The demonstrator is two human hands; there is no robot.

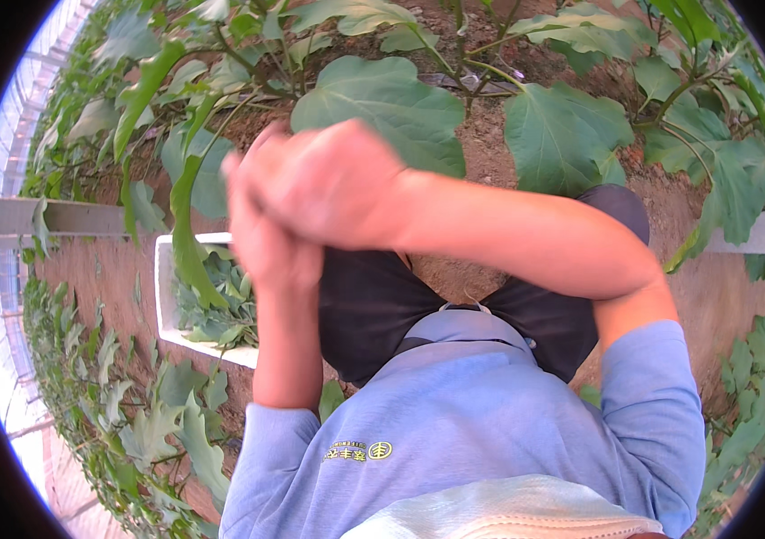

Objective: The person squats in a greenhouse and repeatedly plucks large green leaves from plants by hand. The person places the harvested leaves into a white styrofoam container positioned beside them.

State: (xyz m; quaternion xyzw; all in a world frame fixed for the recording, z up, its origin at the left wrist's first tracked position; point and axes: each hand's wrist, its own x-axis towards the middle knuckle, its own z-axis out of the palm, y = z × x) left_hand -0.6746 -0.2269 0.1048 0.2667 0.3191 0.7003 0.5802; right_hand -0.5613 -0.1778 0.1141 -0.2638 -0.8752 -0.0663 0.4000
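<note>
My right hand (328, 182) reaches across to the left and lies against my left hand (271, 236), partly covering it. Both are blurred, and whatever may be between the fingers is hidden. Just beyond the hands spreads a broad eggplant leaf (382, 111). A long, narrow-looking leaf (187, 222) hangs beside my left hand, down over a white box (164, 290). Loose green leaves (217, 303) fill part of that box, which stands to the left of my knees.
Eggplant plants with a stem (468, 40) and large leaves (564, 135) stand in front on bare soil (487, 151). Grey beams show at the left (66, 217) and right (753, 229). More leafy plants (147, 424) grow behind on the left, near a bright translucent wall (2, 323).
</note>
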